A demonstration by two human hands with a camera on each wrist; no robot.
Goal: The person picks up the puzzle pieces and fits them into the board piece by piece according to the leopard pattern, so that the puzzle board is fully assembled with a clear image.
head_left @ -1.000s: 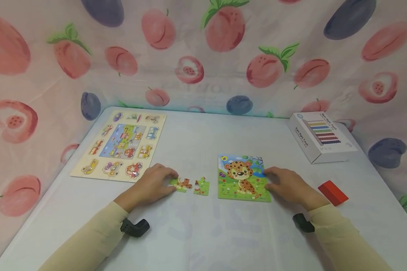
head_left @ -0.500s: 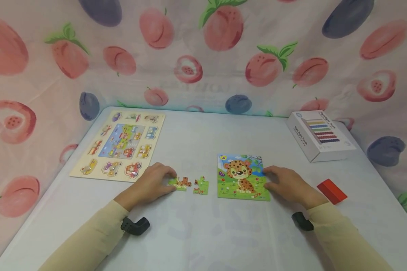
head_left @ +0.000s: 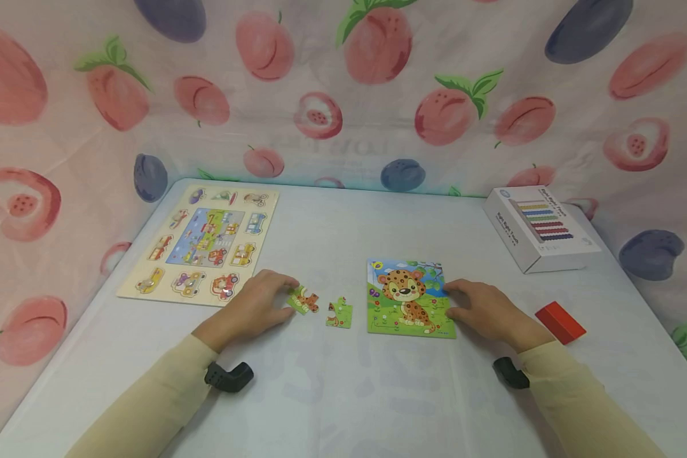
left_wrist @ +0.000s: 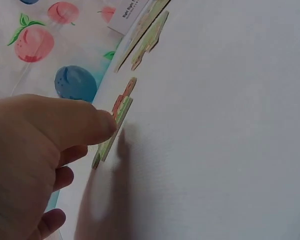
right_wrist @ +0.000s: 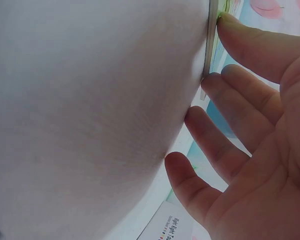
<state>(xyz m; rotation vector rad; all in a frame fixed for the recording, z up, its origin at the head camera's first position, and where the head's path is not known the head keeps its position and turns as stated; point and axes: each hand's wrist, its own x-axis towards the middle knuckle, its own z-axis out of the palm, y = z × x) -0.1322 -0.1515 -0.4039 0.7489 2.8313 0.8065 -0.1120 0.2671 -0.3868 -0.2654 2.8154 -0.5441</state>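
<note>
A small jigsaw puzzle piece (head_left: 303,300) with green and spotted orange print is pinched at its left end by my left hand (head_left: 256,305). In the left wrist view the thumb (left_wrist: 97,125) lies against the edge of this piece, low over the table. A second green puzzle piece (head_left: 340,313) lies just right of it. Further right is a square leopard puzzle board (head_left: 410,299), flat on the table. My right hand (head_left: 486,312) rests at the board's right edge, thumb and fingertips touching it. Its fingers are spread and fairly straight in the right wrist view.
A larger wooden vehicle puzzle board (head_left: 206,238) lies at the back left of the white table (head_left: 343,394). At the back right stands a white box (head_left: 541,229). A red block (head_left: 561,322) lies beside my right wrist. A fruit-printed cloth (head_left: 320,76) hangs behind.
My left hand has turned the pinched puzzle piece clockwise and shifted it slightly away from me. My right hand, the leopard board and the second piece have stayed in place.
</note>
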